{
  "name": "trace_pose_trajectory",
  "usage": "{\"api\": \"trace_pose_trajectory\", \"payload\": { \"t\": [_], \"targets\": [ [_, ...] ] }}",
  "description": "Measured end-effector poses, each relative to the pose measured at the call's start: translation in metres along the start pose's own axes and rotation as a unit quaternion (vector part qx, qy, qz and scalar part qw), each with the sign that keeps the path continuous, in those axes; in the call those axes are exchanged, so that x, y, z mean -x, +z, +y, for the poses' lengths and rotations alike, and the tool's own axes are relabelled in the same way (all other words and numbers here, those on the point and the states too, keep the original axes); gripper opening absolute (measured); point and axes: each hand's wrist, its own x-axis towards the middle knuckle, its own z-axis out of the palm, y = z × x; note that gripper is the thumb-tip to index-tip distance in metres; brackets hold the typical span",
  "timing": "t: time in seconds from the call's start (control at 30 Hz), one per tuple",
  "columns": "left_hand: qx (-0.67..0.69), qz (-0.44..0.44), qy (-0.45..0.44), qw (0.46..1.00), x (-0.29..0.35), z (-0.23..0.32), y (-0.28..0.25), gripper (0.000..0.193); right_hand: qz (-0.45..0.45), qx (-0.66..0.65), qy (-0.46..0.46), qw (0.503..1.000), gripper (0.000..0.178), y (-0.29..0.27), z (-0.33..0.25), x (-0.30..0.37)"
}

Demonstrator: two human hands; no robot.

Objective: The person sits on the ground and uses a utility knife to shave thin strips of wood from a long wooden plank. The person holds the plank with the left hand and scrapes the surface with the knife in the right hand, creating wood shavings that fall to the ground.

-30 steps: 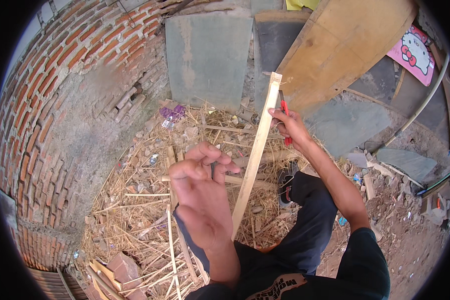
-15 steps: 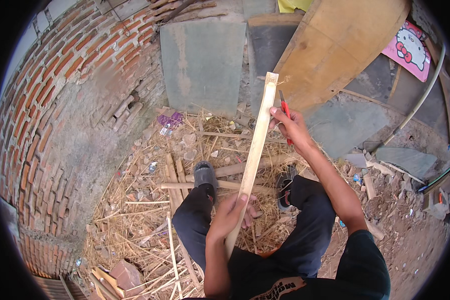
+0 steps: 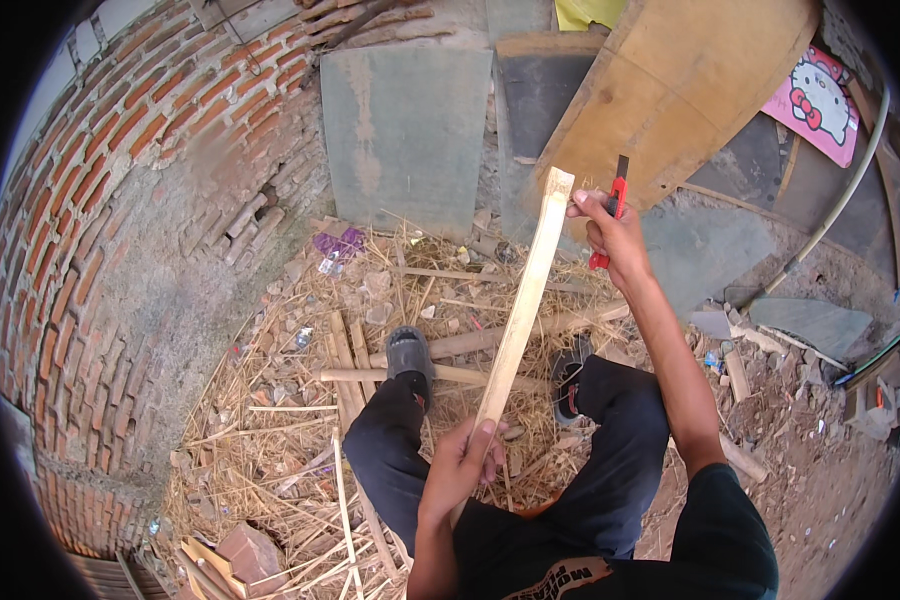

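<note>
1. Brick-built and weathered, the wall (image 3: 100, 290) is curving up the whole left side.
2. Dry straw litter (image 3: 260, 480) is covering the ground around the person's feet, and pale sticks (image 3: 346, 500) are lying across it.
3. A brown board (image 3: 685, 95) is leaning at a slant on the far side, while a grey-green panel (image 3: 410, 130) is standing to its left.
4. The person's legs (image 3: 625, 410), in dark trousers, are standing apart, one on either side of the work.
5. A long pale strip (image 3: 522, 310) (bamboo or wood, the grain is not telling which) is slanting up between the knees, its upper end tilting to the right.
6. The left hand (image 3: 460, 460) is closing round the strip's lower part, its thumb lying on the upper face; most of the length is reaching out beyond this grip, and only a short piece is showing on the near side, by the wrist.
7. The right hand (image 3: 618, 238) is gripping a red cutter (image 3: 618, 195), while its thumb and fingertip are hovering right at the strip's upper end; whether they are touching it, one cannot tell.
8. The cutter, smallest of all, is pointing its dark blade upward, to the right of the strip and apart from it.
</note>
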Motion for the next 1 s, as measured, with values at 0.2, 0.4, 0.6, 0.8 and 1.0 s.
{"api": "trace_pose_trajectory", "payload": {
  "t": [0.2,0.4,0.6,0.8,1.0],
  "targets": [
    [-0.065,0.061,0.023,0.996,0.009,0.004,0.002,0.034,-0.014,0.043,0.0,0.999,0.026,0.006,-0.004,0.004],
    [-0.238,0.14,0.111,0.955,0.015,-0.009,0.0,0.032,-0.01,0.248,-0.149,0.957,0.025,0.001,0.018,-0.009],
    [-0.003,0.033,-0.01,0.999,0.031,0.001,-0.021,0.032,-0.102,0.108,-0.089,0.985,0.03,-0.002,0.015,-0.004],
    [0.01,0.048,-0.026,0.998,0.033,-0.005,-0.028,0.034,-0.068,0.106,-0.018,0.992,0.025,0.026,0.008,0.014],
    [-0.09,0.103,0.001,0.991,0.035,-0.003,-0.025,0.032,-0.1,0.07,0.064,0.99,0.022,0.011,0.015,0.005]
  ]
}}
